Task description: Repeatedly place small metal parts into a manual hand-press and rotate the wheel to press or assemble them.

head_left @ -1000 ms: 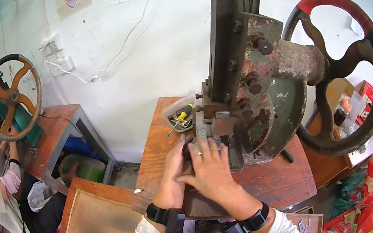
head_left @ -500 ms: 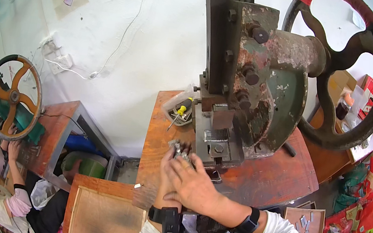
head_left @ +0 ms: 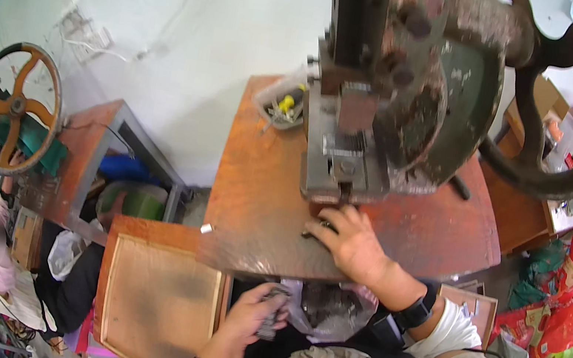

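Note:
My left hand [head_left: 254,315] is down in front of the table, closed around several small grey metal pieces [head_left: 272,310], beside a clear plastic bag [head_left: 325,311] at my lap. My right hand [head_left: 354,248] is over the tabletop, just in front of the base of a large hand press [head_left: 341,176]. Its bent fingers are at a small dark part [head_left: 308,234], blurred and partly covered by them. On the press bed, below the ram, a shiny metal piece [head_left: 344,143] can be seen.
A plastic tub [head_left: 279,107] with a yellow-handled screwdriver stands left of the press. The press's big handwheel [head_left: 533,136] juts out at right. A wooden tray [head_left: 161,305] lies at left. Another person [head_left: 24,272] sits far left by a second handwheel [head_left: 17,108].
My hands were together over the table and have parted. The left went down to the plastic bag with metal pieces; the right moved to the press's front edge. The view has shifted.

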`<state>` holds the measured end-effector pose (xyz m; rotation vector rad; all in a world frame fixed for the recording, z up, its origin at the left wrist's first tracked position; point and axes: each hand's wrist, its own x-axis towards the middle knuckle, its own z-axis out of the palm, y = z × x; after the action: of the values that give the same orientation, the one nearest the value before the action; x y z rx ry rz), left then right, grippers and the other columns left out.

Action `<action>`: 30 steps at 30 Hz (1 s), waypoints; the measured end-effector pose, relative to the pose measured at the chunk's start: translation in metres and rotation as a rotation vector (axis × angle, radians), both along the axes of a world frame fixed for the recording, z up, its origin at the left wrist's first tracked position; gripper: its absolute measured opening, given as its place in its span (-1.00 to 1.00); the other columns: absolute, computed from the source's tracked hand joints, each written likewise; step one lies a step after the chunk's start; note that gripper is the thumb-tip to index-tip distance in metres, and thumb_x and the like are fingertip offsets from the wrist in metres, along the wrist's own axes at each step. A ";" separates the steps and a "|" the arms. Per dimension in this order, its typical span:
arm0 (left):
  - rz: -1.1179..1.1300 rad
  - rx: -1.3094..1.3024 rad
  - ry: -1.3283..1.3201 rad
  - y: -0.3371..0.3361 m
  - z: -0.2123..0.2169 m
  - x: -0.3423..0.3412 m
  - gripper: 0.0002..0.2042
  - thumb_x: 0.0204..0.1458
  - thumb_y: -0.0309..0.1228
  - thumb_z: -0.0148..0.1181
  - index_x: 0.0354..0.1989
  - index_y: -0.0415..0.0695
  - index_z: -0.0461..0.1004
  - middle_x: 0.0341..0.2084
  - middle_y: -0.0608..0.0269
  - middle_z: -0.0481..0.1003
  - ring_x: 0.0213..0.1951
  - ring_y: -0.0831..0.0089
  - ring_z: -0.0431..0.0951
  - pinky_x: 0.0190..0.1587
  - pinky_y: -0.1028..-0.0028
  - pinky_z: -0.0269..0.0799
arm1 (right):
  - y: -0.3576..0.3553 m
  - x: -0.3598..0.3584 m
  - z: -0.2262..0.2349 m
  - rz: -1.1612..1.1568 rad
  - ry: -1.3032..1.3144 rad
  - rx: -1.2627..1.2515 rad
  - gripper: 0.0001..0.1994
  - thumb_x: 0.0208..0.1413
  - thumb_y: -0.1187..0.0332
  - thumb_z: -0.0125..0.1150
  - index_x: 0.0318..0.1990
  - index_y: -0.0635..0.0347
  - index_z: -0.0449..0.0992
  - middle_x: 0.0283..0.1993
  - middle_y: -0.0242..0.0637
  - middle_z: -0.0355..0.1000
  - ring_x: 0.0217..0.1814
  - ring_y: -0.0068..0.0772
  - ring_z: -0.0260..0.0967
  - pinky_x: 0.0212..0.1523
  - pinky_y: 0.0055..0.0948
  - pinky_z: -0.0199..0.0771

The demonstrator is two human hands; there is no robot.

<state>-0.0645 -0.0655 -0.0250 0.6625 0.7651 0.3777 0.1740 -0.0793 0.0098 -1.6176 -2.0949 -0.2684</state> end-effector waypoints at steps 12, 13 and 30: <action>0.155 0.963 0.838 -0.041 -0.118 -0.074 -0.69 0.00 -0.35 0.16 -0.11 -0.24 0.42 -0.26 -0.06 0.50 -0.26 0.14 0.52 -0.24 0.30 0.42 | -0.089 -0.029 -0.052 0.537 0.118 -0.105 -0.58 -0.28 0.43 0.09 -0.11 0.13 0.49 -0.16 -0.17 0.37 -0.16 -0.14 0.32 -0.18 -0.31 0.44; 0.311 1.094 0.984 -0.046 -0.127 -0.104 -0.70 -0.01 -0.35 0.17 -0.12 -0.22 0.43 -0.27 -0.06 0.49 -0.26 0.13 0.52 -0.26 0.31 0.42 | -0.095 -0.023 -0.095 0.450 0.137 -0.213 -0.59 -0.23 0.41 0.11 -0.10 0.11 0.48 -0.13 -0.18 0.37 -0.11 -0.12 0.32 -0.15 -0.27 0.43; 0.706 0.757 1.787 -0.033 -0.177 -0.392 -0.74 0.02 -0.44 0.04 -0.14 -0.30 0.44 -0.25 -0.11 0.47 -0.17 0.01 0.45 -0.07 0.24 0.35 | -0.134 0.047 -0.199 -0.087 0.145 -0.867 -0.70 -0.09 0.29 0.20 -0.16 0.16 0.50 -0.23 -0.04 0.44 -0.10 0.01 0.37 -0.06 -0.18 0.38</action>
<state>-0.4568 -0.0983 -0.2020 1.4248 2.6727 0.6966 0.2215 -0.2129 -0.1894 -2.0911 -2.1473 0.8189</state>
